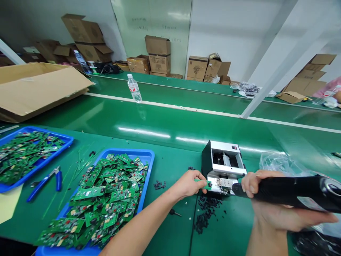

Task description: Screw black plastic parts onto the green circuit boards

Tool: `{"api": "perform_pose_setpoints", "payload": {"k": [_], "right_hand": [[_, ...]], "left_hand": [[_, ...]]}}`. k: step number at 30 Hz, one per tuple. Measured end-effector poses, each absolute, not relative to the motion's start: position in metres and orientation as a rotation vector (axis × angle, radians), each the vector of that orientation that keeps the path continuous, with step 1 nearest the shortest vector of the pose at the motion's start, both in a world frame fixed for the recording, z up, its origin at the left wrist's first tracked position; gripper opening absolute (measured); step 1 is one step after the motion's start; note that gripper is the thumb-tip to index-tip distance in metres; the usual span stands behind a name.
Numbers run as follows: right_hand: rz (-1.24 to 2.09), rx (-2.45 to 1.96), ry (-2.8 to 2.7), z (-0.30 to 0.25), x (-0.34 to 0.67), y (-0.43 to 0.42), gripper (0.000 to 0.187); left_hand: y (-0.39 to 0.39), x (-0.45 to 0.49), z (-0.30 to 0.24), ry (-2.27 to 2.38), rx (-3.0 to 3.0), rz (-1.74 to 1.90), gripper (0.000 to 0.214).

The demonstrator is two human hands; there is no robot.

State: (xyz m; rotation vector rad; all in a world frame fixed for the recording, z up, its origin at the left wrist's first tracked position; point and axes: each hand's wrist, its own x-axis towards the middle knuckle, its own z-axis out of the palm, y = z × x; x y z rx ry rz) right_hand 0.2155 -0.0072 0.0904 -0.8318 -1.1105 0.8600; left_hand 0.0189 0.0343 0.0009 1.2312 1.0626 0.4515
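Note:
My left hand (190, 184) pinches a small green circuit board (207, 184) at the front left of a silver-and-black machine (225, 165), which looks like a screw feeder. In my right hand (277, 209) is a thick black electric screwdriver (290, 192), lying sideways with its narrow nose by the machine's front right. Whether its tip touches anything is hidden. A heap of small black parts (206, 213) lies below the machine. Left of my left forearm, a blue tray (150, 160) is piled with green circuit boards (112, 199).
Farther left lie blue-handled cutters (44, 185) and a second blue tray (69, 140) of boards. A large cardboard box (45, 89) and a water bottle (134, 89) stand behind. Clear plastic bags (277, 161) lie right of the machine. A slanting white post (269, 64) rises at right.

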Motion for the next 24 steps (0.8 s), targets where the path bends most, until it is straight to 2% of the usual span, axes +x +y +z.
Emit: {"api": "perform_pose_setpoints", "payload": {"k": [7,12,18,24], "right_hand": [[0.945,-0.814,-1.116,0.074,0.219,-0.003,0.076],[0.913,-0.779,-1.205,0.071,0.22,0.0,0.095],[0.97,-0.656,-1.188,0.07,0.222,-0.006,0.1],[0.977,-0.575,-1.203,0.096,0.2,0.009,0.093]], "left_hand": [[0.034,0.017,0.003,1.059,1.249,0.42,0.031],[0.033,0.017,0.004,1.058,1.274,0.418,0.031],[0.033,0.021,-0.004,1.06,1.226,0.431,0.029],[0.034,0.022,-0.01,1.051,1.229,0.438,0.029]]}}
